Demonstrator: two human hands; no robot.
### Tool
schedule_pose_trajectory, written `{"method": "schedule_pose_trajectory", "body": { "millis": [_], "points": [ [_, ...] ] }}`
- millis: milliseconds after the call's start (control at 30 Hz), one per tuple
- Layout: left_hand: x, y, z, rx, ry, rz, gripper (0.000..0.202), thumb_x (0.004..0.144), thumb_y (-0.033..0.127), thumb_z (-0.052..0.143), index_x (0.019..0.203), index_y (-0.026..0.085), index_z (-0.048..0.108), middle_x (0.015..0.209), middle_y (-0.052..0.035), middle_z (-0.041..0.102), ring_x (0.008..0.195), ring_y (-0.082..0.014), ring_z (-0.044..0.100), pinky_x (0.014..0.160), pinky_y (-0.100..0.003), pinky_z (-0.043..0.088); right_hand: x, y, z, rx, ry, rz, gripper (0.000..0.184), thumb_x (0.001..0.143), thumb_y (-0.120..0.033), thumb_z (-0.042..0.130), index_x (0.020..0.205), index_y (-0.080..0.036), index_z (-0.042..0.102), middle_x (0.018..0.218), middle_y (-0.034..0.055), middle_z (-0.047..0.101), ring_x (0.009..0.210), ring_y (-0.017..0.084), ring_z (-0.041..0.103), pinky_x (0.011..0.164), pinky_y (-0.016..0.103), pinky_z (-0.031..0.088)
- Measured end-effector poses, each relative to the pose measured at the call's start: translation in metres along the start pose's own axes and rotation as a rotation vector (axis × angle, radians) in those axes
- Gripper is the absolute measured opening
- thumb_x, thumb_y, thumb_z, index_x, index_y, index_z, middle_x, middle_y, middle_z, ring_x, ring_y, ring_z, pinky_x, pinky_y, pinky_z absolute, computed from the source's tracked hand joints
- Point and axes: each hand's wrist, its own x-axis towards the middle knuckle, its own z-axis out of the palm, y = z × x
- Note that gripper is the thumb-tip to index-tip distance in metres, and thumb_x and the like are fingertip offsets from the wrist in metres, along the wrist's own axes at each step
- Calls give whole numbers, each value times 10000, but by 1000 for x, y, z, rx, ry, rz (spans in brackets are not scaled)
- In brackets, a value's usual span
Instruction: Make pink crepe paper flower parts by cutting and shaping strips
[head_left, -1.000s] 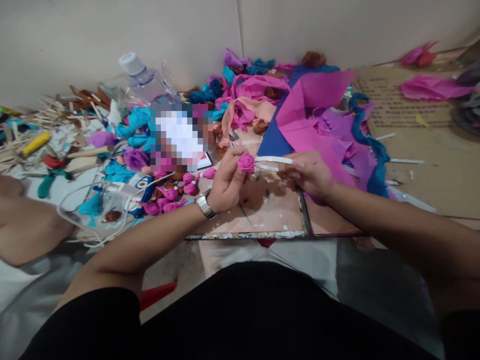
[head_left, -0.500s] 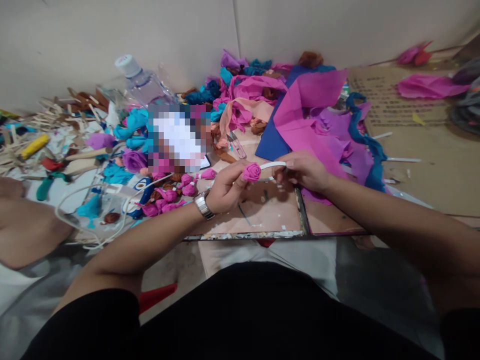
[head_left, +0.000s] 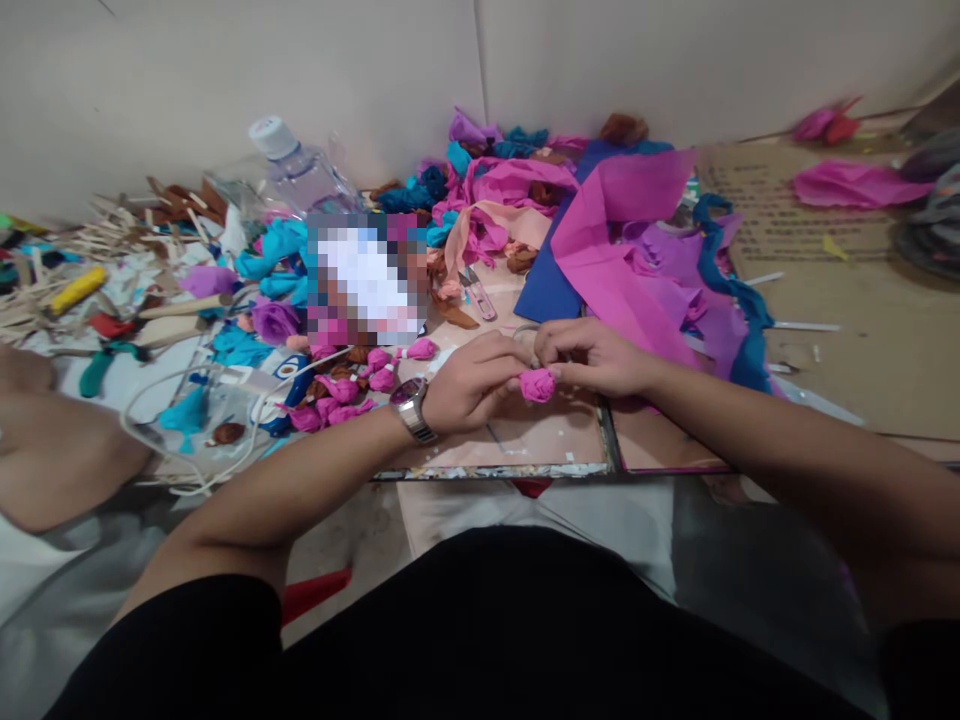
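My left hand (head_left: 474, 382), with a metal watch at the wrist, has its fingers closed on a pink crepe-paper rose (head_left: 537, 385). The bloom faces me, and its base is hidden by the fingers. Against the back of the rose, my right hand (head_left: 592, 358) pinches a narrow white strip, now mostly covered by the fingers. Finished pink paper buds (head_left: 382, 377) lie in a group left of my left hand. Beyond the hands is a pair of pink-handled thread snips (head_left: 480, 296).
Pink crepe sheets (head_left: 626, 235) and a blue sheet (head_left: 551, 270) lie behind my right hand. A water bottle (head_left: 304, 175) stands at the back left near a pixelated phone. A white cable (head_left: 161, 388) loops left. Cardboard (head_left: 840, 330) covers the right side. Another person's arm (head_left: 67, 440) rests at far left.
My right hand has moved left and in against the rose. The white strip that stretched between the hands is now mostly hidden. The rose has shifted right and slightly nearer to me.
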Motion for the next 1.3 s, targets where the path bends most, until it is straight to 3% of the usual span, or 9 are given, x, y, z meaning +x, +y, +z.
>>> {"method": "schedule_pose_trajectory", "body": {
  "millis": [133,267,400,467,567,900,1100,1300],
  "points": [
    [0,2,0,-53,16,-36,298,1111,348,457,1129,169,694,1112,-151,723,1045,-231,689,867,-373,572,0,0,2,-81,33,-115,372,1059,-504,620,900,-184,725,953,83,709,1046,237,651,988,416,503],
    [0,0,1,-31,56,-110,279,1106,294,458,1117,161,703,1104,-143,728,1048,-226,696,902,-376,573,1,3,5,-236,142,-208,217,1045,-397,629,960,-232,743,1067,89,755,1309,299,583,1174,537,414],
    [0,-2,2,-26,54,-115,277,1104,290,464,1128,160,708,1103,-138,731,1047,-225,699,917,-378,574,-2,0,8,-303,164,-157,158,1022,-299,624,1062,-226,758,1074,87,786,1205,277,666,1051,464,488],
    [1,-3,2,-29,64,-105,267,1100,278,472,1121,157,710,1102,-137,729,1047,-221,698,924,-373,573,-3,-4,10,-321,136,-124,178,1026,-268,598,1074,-211,760,996,68,790,988,224,710,969,417,485],
    [1,-4,2,-37,70,-106,257,1095,265,480,1127,155,709,1112,-140,726,1049,-220,699,926,-370,575,-3,-10,10,-333,72,-93,219,1042,-224,534,1046,-202,752,812,6,750,730,154,629,926,377,456],
    [0,-5,4,-60,49,-70,280,1103,289,466,1139,152,707,1100,-145,709,1043,-220,693,918,-377,578,-4,-16,8,-318,65,-13,303,1081,-381,562,973,-182,764,784,25,731,725,152,577,803,304,449],
    [0,-3,3,-61,46,-65,272,1101,290,473,1148,155,704,1105,-148,716,1049,-222,695,923,-378,582,-7,-12,6,-249,59,4,321,1065,-264,477,1022,-166,780,865,54,749,818,183,604,808,323,455],
    [-1,-4,3,-54,39,-53,243,1085,263,497,1167,154,697,1117,-155,728,1059,-226,712,909,-365,596,-5,-14,6,-290,68,-27,260,1022,-223,528,972,-177,778,788,20,744,737,160,593,772,297,458]
  ]
}}
